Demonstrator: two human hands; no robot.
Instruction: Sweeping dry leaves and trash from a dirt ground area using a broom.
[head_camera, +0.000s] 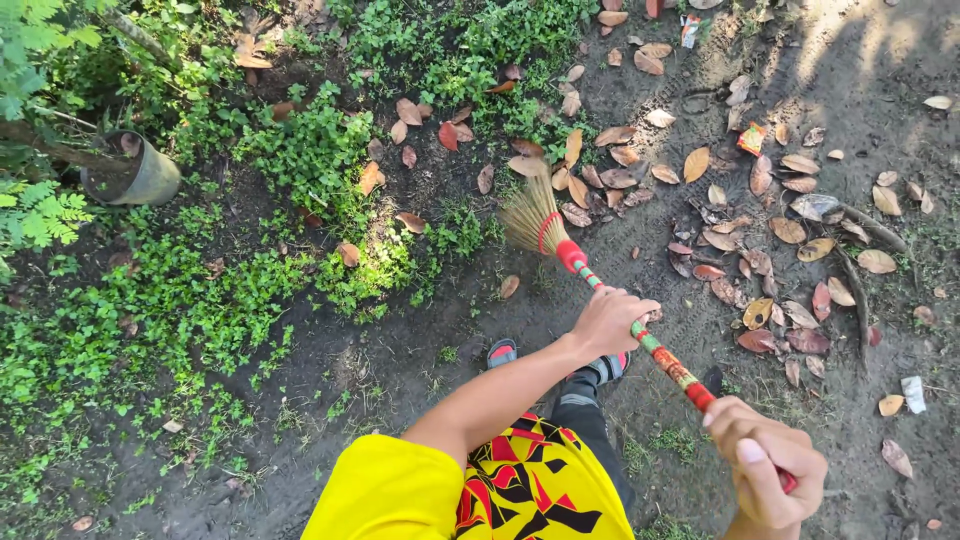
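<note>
Both hands grip a broom (600, 290) running diagonally across the middle of the frame. The left hand (610, 320) wraps mid-handle, the right hand (765, 470) closes its fingers round the lower-right end. Its bristles touch the dirt ground (400, 360) beside dry leaves (780, 230), near green weeds (300, 150).

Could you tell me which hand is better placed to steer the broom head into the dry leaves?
Probably the left hand: it grips the broom handle nearer the bristles and leaves; the right hand holds the far end.
</note>
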